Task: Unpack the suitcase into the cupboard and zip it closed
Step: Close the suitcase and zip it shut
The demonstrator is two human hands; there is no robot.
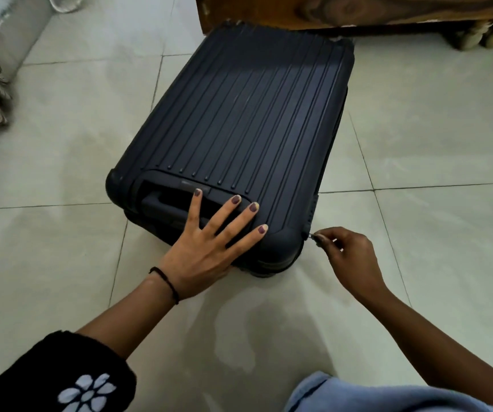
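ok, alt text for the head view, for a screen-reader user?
A person's left hand presses flat, fingers spread, on the near end of a dark ribbed suitcase lying lid-down on a tiled floor. The right hand pinches the zipper pull at the suitcase's near right corner. Wooden furniture stands just behind.

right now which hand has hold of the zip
The right hand, pinching the zip pull at a corner of the suitcase; the left hand lies flat, fingers spread, on its lid.
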